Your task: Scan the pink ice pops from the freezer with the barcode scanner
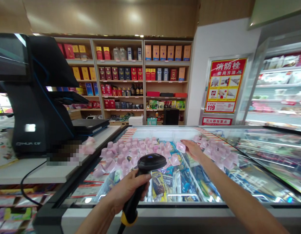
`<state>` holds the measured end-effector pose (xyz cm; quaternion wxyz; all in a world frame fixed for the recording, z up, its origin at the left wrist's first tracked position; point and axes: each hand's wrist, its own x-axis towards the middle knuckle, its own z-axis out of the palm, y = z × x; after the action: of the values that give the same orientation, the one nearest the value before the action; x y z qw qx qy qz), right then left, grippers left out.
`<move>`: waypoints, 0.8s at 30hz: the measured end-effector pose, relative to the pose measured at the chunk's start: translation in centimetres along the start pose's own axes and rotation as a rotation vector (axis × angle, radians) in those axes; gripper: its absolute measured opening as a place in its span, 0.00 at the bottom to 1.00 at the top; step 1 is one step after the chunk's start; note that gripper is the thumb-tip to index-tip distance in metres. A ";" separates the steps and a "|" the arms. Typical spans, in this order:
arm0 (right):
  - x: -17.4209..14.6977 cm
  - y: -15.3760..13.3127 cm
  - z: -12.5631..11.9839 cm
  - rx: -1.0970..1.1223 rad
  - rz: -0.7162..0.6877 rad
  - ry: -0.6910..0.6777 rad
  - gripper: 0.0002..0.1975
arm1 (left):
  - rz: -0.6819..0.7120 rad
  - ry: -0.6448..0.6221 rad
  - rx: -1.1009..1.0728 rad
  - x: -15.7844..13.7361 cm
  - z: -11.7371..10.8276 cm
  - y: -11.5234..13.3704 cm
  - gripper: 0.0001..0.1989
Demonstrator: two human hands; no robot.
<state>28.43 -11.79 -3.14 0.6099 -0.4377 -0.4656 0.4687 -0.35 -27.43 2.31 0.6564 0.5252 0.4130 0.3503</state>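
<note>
My left hand is wrapped round the handle of a black barcode scanner with a yellow-trimmed base and a cable. Its head points away over the glass freezer top. Farther out, my right hand pinches a small pink cup with a printed label facing me. Many similar pink cups lie in a loose spread on the glass to the left of it. Another group of pink cups lies to the right, beyond my right forearm.
Below the glass of the freezer are packaged goods. On the left counter stands a black checkout machine, with a few pink cups beside it. Shelves of boxes line the back; a red sign hangs on the wall.
</note>
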 end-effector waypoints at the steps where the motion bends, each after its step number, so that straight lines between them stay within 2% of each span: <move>1: 0.1 0.1 -0.1 -0.060 -0.022 0.027 0.13 | -0.004 0.002 -0.004 0.1 0.0 0.0 0.11; 5: 0.9 1.5 -0.3 -0.452 -0.182 0.228 0.11 | 0.004 0.013 0.008 0.7 -0.5 -0.5 0.12; 8: 1.4 3.1 0.5 -0.758 -0.312 0.300 0.09 | 0.015 0.068 0.025 1.0 -0.8 -0.9 0.13; 10: 1.6 4.1 1.6 -0.858 -0.339 0.261 0.10 | -0.001 0.096 0.030 1.0 -1.0 -1.0 0.13; 14: 1.3 4.2 2.7 -0.842 -0.369 0.074 0.13 | -0.032 0.097 0.047 0.9 -1.0 -1.1 0.14; 16: 0.9 3.1 1.2 -0.925 -0.415 0.079 0.14 | -0.032 0.106 0.044 0.9 -1.1 -1.2 0.13; 19: 0.0 0.9 -3.6 -1.246 -0.434 0.292 0.15 | -0.035 0.128 0.023 0.6 -1.1 -1.2 0.14; 21: -0.4 0.0 -7.2 -1.459 -0.291 0.436 0.17 | -0.027 0.142 0.021 0.2 -0.9 -1.1 0.14; 22: -0.5 -0.2 -8.7 -1.532 -0.197 0.464 0.18 | -0.019 0.147 0.023 0.0 -0.8 -1.0 0.14; 24: -0.3 -0.3 -10.4 -1.629 -0.071 0.425 0.15 | -0.015 0.162 0.026 -0.5 -0.6 -0.9 0.15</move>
<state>38.62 -13.19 -4.85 0.1925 -0.8049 -0.5471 -0.1254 -1.11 -27.82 1.44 0.6164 0.5006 0.4735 0.3812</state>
